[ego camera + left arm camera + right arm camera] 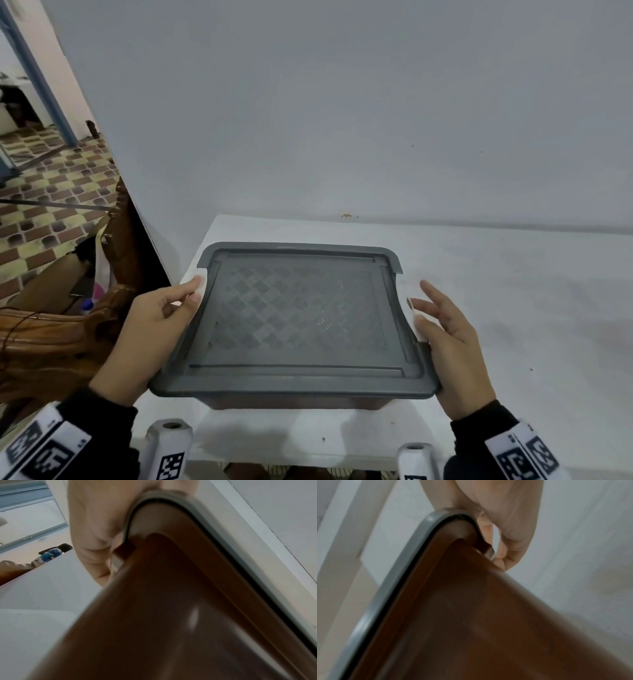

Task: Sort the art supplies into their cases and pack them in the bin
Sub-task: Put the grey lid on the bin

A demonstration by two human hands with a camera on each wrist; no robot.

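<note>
The bin (294,401) sits in the lower middle of the head view, on the white desk (496,308), its grey lid (294,308) closed over a brown body that shows only as a dark strip under the near rim. Your two hands flank it. Your left hand (150,329) is at the lid's left edge, thumb and forefinger reaching to a small white clip (200,284) near the far left corner; the palm lies against the side below the rim. Your right hand (452,346) is at the right edge, with the heel of the hand against the near right corner of the lid and the fingers spread and fairly straight, pointing toward the upper part of the frame; they lie just beside a white clip (416,318) on that side, and you cannot tell from above whether they press it.

In the left wrist view the brown wall of the bin (171,615) fills the lower right, the grey rim (197,513) curves over it, and your left hand (96,527) wraps the corner at upper centre. In the right wrist view the bin (488,622) fills the lower part, and your right hand (508,524) at top centre has its lower fingers curled under the rim (426,524), touching the latch there.

Carved brown wooden furniture (68,325) stands at the left edge of the head view.
</note>
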